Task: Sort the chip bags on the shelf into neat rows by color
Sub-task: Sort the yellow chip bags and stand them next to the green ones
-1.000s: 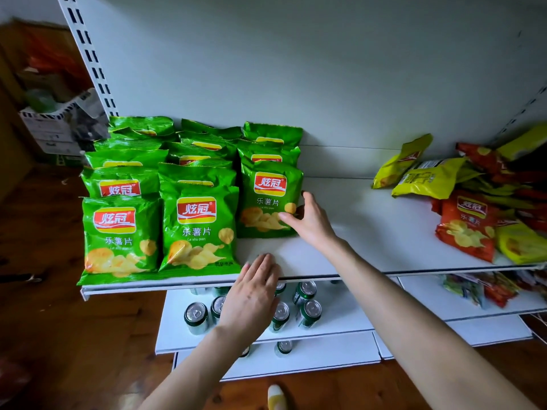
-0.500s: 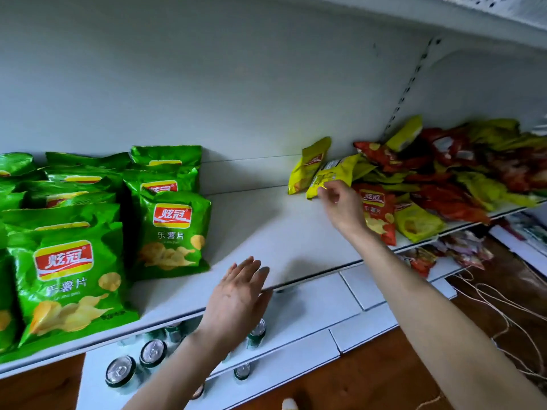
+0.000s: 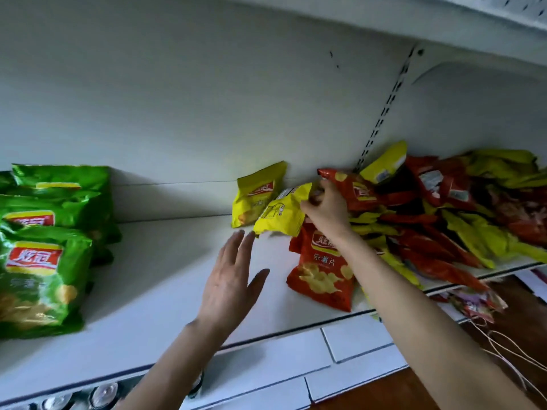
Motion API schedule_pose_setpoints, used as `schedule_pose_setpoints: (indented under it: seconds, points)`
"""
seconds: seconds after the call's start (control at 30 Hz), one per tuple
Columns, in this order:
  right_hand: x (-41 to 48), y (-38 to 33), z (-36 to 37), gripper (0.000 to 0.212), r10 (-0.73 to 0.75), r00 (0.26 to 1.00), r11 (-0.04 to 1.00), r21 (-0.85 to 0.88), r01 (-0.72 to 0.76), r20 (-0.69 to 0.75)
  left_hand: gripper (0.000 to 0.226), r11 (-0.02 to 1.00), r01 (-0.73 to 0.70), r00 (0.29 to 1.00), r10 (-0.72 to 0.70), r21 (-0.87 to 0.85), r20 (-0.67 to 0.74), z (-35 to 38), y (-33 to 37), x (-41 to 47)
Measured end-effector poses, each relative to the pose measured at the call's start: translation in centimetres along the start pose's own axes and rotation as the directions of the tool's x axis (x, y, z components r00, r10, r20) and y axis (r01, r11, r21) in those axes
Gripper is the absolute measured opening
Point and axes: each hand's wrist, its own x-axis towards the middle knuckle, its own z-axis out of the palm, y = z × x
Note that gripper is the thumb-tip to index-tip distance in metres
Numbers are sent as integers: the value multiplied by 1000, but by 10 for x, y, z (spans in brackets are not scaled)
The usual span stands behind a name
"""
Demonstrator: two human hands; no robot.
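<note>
White shelf; right hand pinches crinkled yellow chip bag.

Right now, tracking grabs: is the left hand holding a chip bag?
No, the left hand is open above the shelf, fingers straight, gripping nothing.

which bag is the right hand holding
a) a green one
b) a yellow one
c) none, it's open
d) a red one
b: the right hand has its fingers curled round the edge of a yellow bag, at the left end of the mixed red and yellow pile.
</note>
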Motion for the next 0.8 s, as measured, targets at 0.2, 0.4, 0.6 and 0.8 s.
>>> schedule_pose_setpoints:
  seconds: [0.2, 0.4, 0.6, 0.8]
  points:
    - [-14, -15, -28, 47, -18, 946, 912, 393, -117, 324, 52, 995, 72, 996, -75, -67, -41, 5, 22, 42]
    - [49, -22, 5, 47, -440, 885, 883, -104, 457, 155, 53, 844, 412, 891, -453, -343, -45, -23, 0, 18]
    - [71, -20, 46, 31, -578, 736, 648, -351, 677, 353, 36, 750, 523, 781, -612, -404, -124, -50, -28, 8]
    - [43, -56, -27, 11, -520, 760, 823, -12, 569, 389, 32, 646, 567, 678, -718, -512, -156, -62, -47, 20]
